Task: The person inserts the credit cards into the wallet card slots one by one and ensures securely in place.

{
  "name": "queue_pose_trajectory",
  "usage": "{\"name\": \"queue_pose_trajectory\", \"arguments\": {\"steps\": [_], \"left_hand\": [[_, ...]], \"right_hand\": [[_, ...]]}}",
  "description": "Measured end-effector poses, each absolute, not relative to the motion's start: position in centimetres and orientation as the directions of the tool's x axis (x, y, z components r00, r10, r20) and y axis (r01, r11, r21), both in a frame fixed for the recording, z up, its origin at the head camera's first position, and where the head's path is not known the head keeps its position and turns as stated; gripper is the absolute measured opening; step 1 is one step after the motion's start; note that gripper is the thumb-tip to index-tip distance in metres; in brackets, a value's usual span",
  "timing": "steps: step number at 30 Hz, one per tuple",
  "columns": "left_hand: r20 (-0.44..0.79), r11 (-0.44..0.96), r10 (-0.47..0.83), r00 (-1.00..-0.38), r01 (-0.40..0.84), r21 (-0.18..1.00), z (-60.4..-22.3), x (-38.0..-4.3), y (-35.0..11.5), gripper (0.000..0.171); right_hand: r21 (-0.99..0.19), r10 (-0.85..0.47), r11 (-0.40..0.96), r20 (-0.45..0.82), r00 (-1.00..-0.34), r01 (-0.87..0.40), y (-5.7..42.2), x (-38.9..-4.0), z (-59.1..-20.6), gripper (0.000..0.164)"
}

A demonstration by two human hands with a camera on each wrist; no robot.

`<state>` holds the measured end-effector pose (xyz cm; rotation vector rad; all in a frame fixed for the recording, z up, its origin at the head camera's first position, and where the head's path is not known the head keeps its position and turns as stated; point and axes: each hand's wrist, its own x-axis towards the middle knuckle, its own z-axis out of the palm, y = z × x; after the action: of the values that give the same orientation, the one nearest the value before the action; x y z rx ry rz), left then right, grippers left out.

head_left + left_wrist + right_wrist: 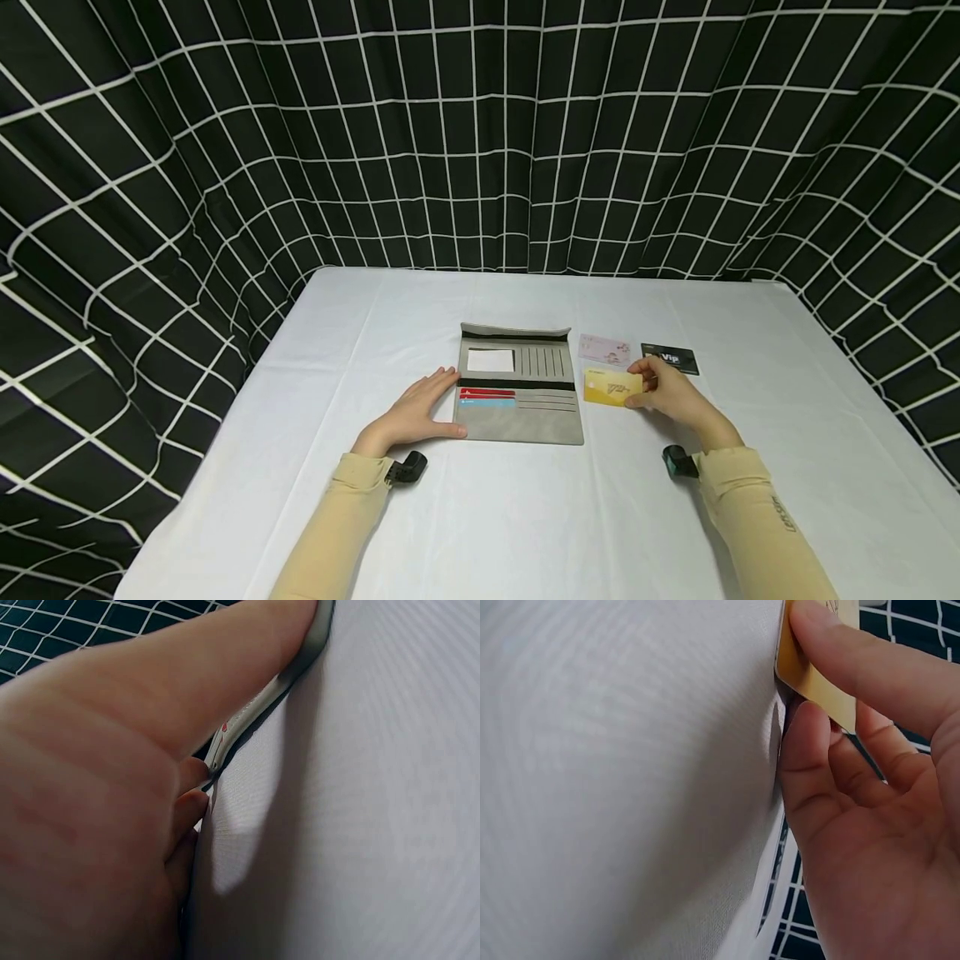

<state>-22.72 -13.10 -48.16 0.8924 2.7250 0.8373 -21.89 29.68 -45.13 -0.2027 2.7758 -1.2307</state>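
On the white cloth-covered table (495,525), a long grey wallet with black inner bands (525,423) lies unfolded, its slots facing up. Along its left edge rests the left hand (416,412), fingers stretched out near the middle of that side and thumb at the near corner; it steadies the wallet, I judge, rather than gripping it. Well apart from it, the right hand (671,392) pinches a yellow plastic-looking card (611,388) between thumb and fingers, just beside the wallet's right edge. The right wrist view shows the thumb on the card's face — whether its lower edge meets the cloth, I cannot tell.

The work looks partway along. Red-edged cards (487,392) and a light blue card (487,402) sit staggered in the near panel's left-hand slots, while the right-hand slots there show no card. A white rectangle (491,360) fills a frame in the far panel, beside a row of slots with no card showing. Outside the wallet, besides the yellow one, are a pale pink card (603,348) lying flat behind it and a black "Vip" card (678,358) partly hidden by the right hand — so three cards remain unslotted.
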Motion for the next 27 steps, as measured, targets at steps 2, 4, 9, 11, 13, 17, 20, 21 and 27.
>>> {"name": "queue_pose_trajectory", "arguments": {"steps": [2, 4, 9, 11, 13, 17, 20, 21, 27], "left_hand": [[0.025, 0.668, 0.585, -0.81, 0.5, 0.551, -48.2, -22.8, -13.1, 0.097], [0.023, 0.668, 0.587, -0.81, 0.5, 0.551, -48.3, -22.8, -13.1, 0.097], [0.017, 0.671, 0.586, -0.81, 0.496, 0.551, -48.2, -22.8, -13.1, 0.097], [0.018, 0.67, 0.586, -0.81, 0.497, 0.551, -48.1, -22.8, -13.1, 0.097], [0.02, 0.669, 0.587, -0.809, 0.499, 0.551, -48.1, -22.8, -13.1, 0.097], [0.017, 0.67, 0.587, -0.81, 0.498, 0.55, -48.1, -22.7, -13.1, 0.097], [0.015, 0.67, 0.585, -0.811, 0.494, 0.554, -48.1, -22.7, -13.1, 0.097], [0.016, 0.669, 0.585, -0.811, 0.494, 0.556, -48.1, -22.7, -13.1, 0.097], [0.025, 0.665, 0.586, -0.81, 0.498, 0.557, -48.2, -22.7, -13.1, 0.097]], "right_hand": [[-0.741, -0.148, 0.668, -0.034, -0.988, -0.075, 29.7, -21.8, -45.0, 0.049], [-0.746, -0.14, 0.662, -0.033, -0.99, -0.069, 29.7, -21.7, -45.0, 0.047], [-0.755, -0.128, 0.652, -0.02, -0.992, -0.069, 29.8, -21.5, -44.8, 0.038], [-0.751, -0.133, 0.655, -0.001, -0.991, -0.087, 29.7, -21.5, -44.7, 0.036], [-0.743, -0.136, 0.661, 0.019, -0.991, -0.104, 29.5, -21.5, -44.6, 0.033], [-0.741, -0.133, 0.661, 0.039, -0.99, -0.118, 29.2, -21.5, -44.3, 0.032], [-0.752, -0.127, 0.649, 0.039, -0.991, -0.112, 29.1, -21.4, -44.0, 0.033], [-0.756, -0.126, 0.645, 0.041, -0.991, -0.114, 29.0, -21.4, -43.9, 0.033], [-0.791, -0.111, 0.597, 0.078, -0.991, -0.129, 28.8, -21.6, -43.5, 0.035]]}}
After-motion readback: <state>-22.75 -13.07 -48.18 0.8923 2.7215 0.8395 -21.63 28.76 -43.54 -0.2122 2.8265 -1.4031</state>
